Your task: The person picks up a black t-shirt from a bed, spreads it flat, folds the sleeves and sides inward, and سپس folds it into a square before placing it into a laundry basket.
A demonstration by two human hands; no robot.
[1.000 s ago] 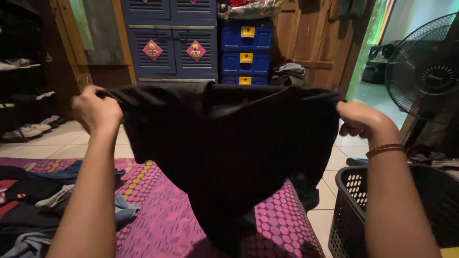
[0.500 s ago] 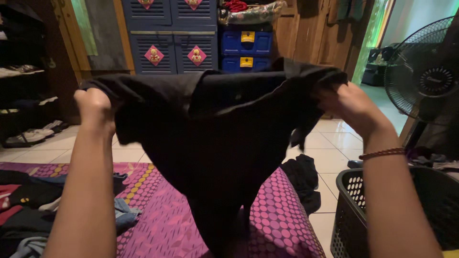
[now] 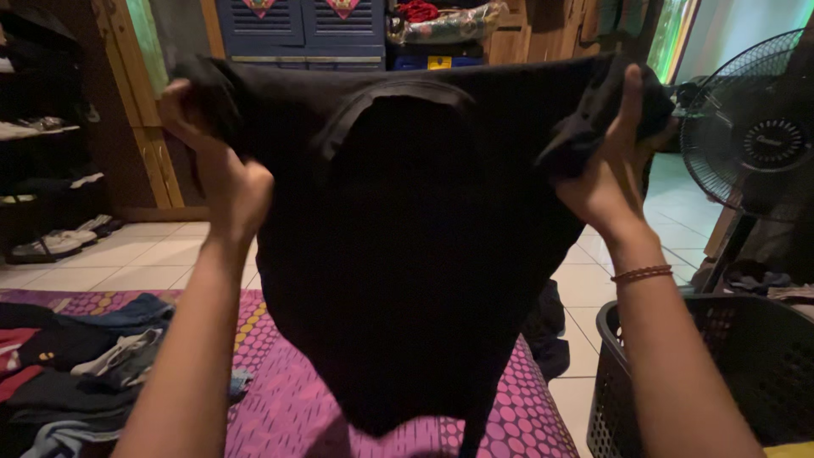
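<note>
Black, matte, soft-looking knit: a dark t-shirt (image 3: 407, 246) is held up in front of the head camera, spread wide at the shoulders and hanging down in a tapering, limp shape w/ its lower edge above a purple mattress (image 3: 288, 407). A curved, ribbed neckline band arcs across the upper middle of the fabric. Left hand (image 3: 222, 170) is closed round one bunched shoulder corner, knuckles toward the camera, cloth gathered in the fist. Right hand (image 3: 612, 165) grips the other corner, thumb up along the fabric and fingers wrapped behind a thick fold; a thin beaded bracelet (image 3: 642, 273) circles that wrist.

Mattress cover is printed w/ pink dots and small dashes, plus a row of yellow dots near the left side. A heap of crumpled clothes (image 3: 76, 356), blues, greys, red, dark pieces, lies on its left part. At lower right stands a dark plastic laundry basket (image 3: 670, 365) w/ perforated walls, just beside the mattress. Behind it, a black standing fan (image 3: 750, 127) w/ a round wire grille. Floor is glossy pale tile (image 3: 119, 254). Further back: a blue louvred plastic cabinet (image 3: 297, 25) and wooden panelling, partly hidden by the shirt.
</note>
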